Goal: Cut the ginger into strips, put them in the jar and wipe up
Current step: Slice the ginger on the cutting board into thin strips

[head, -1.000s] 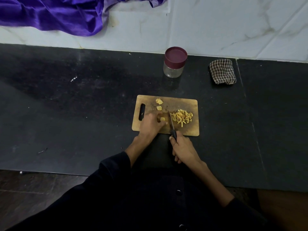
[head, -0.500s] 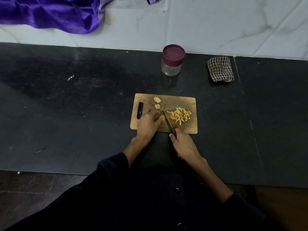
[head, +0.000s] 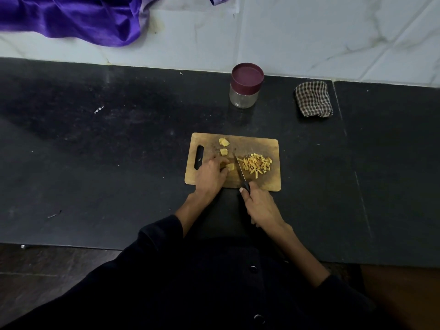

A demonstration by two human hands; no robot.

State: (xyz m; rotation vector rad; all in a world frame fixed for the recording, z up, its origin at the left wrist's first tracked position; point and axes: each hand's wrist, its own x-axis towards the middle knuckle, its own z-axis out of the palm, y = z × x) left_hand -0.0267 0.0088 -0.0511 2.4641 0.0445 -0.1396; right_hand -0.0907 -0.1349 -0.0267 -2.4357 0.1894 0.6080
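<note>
Two bare hands work at the near edge of a wooden cutting board (head: 266, 148) that lies flat on a black counter (head: 119, 163). Dark sleeves (head: 162, 234) cover the forearms partway. The right hand (head: 260, 206) has its fingers curled round the black handle of a knife (head: 241, 172); the blade slants up and to the left across the board, its tip near the middle. The left hand (head: 210, 175) rests on the board with fingers bent, its fingertips pinching a ginger piece (head: 230, 166) just left of the blade. It looks as though the blade stands a little apart from that piece, but the dim light makes this hard to judge. Right of the blade lies a loose heap of ginger strips (head: 257, 164). Beyond the left hand, two more ginger chunks (head: 223, 146) sit one behind the other, near the board's far edge. The board's handle slot is at its left end.

Farther back, a glass jar (head: 243, 97) stands upright with its maroon lid (head: 247, 76) on, close to the white marble wall (head: 333, 32). Well to its right lies a folded checked cloth (head: 313, 98). Purple satin fabric (head: 71, 17) hangs over the wall at the far left.
</note>
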